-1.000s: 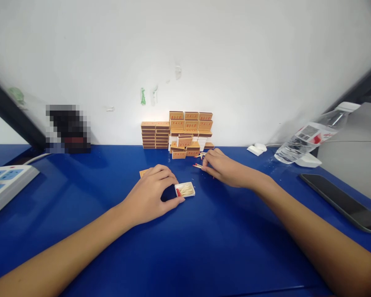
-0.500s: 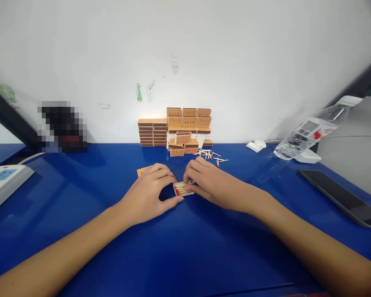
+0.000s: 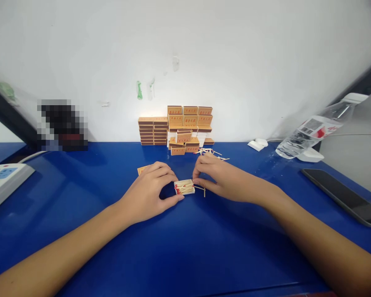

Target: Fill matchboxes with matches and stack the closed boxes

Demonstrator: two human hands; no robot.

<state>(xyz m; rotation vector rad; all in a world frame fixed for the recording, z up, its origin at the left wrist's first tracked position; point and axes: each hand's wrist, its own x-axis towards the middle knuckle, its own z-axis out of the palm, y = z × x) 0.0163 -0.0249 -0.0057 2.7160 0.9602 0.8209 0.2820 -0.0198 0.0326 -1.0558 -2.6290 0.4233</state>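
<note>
A small white tray of matches (image 3: 184, 187) with red heads lies on the blue table, between my hands. Around its left end curves my left hand (image 3: 151, 189), thumb and fingers apart at its corners. My right hand (image 3: 218, 175) is at the tray's right end, thumb and fingertips close together; anything between them is too small to make out. A couple of loose matches (image 3: 204, 192) lie just below my right fingertips. Partly under my left hand is an orange matchbox cover (image 3: 141, 170). More loose matches (image 3: 207, 152) are scattered behind my right hand.
Stacked matchboxes (image 3: 190, 120) stand against the wall, with another stack (image 3: 153, 132) on their left. At the right are a tilted plastic bottle (image 3: 315, 128), white plastic pieces (image 3: 257, 144) and a black phone (image 3: 343, 196). A power strip (image 3: 9, 181) sits at the left.
My right hand has moved right and slightly up, off the matches in the tray, uncovering them. Loose matches now show beside the tray. My left hand has barely moved.
</note>
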